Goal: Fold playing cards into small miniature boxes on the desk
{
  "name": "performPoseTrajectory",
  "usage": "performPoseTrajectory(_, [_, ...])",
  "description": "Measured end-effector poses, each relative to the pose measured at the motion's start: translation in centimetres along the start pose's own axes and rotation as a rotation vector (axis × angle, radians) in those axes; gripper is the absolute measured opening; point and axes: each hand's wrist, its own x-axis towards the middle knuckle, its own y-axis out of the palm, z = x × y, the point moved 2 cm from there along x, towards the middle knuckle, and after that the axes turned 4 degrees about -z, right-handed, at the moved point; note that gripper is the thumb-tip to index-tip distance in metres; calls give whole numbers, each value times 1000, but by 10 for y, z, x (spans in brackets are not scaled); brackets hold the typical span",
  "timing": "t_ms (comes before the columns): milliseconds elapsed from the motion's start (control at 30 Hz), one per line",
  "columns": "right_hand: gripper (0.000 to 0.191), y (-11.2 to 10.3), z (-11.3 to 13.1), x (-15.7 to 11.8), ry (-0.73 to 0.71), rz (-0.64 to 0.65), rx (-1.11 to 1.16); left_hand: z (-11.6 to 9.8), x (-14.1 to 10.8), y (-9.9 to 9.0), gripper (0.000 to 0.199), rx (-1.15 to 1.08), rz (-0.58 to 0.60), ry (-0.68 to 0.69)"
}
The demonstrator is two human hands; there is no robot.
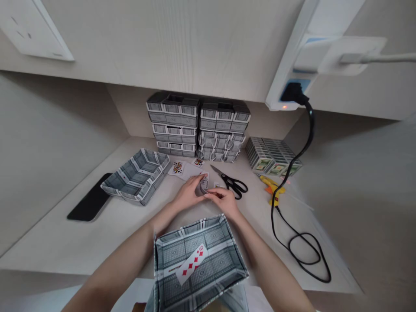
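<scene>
Two bare hands hold a bent card strip beside black scissors: left hand half-curled around it, right hand pinching thumb to finger. Shaping it seems underway, calling next for steady pressure. A diamonds card in the near tray reads 6 or 9; no brand is legible.

The left hand bends like a letter C, with a gap between its pointing finger and thumb. Just beside it, the right hand makes a pinch. Behind the hands, the bare left arm and right arm spread wide apart.
</scene>
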Motion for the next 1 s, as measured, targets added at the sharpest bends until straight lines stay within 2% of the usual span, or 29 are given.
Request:
performPoseTrajectory(67, [33,-2,-1,1,-27,-40,-24,0,1,0,63,-22,-25,-17])
performPoseTrajectory(167, [55,-5,-2,3,-67,-115,-33,2,2,1,62,-83,-67,-92])
performPoseTrajectory(267, [69,-7,-3,5,-55,-134,-2,3,1,5,52,-196,-28,-187])
performPoseTrajectory(333, [64,-7,-4,5,-29,-111,23,5,-1,8,44,-263,14,-241])
performPoseTrajectory(467, [33,-4,-5,6,-25,-63,81,7,-4,14,38,-383,72,-297])
performPoseTrajectory(533, [25,-2,-7,6,-20,-56,120,7,-4,16,35,-455,124,-316])
performPoseTrajectory(700, [23,-3,-12,9,27,-79,191,3,-2,17,27,-659,200,-313])
performPoseTrajectory(833, [26,-6,-12,11,103,-83,237,1,0,16,35,-772,143,-370])
performPoseTrajectory(1000, [30,-7,-14,13,149,-59,242,3,0,14,32,-735,100,-465])
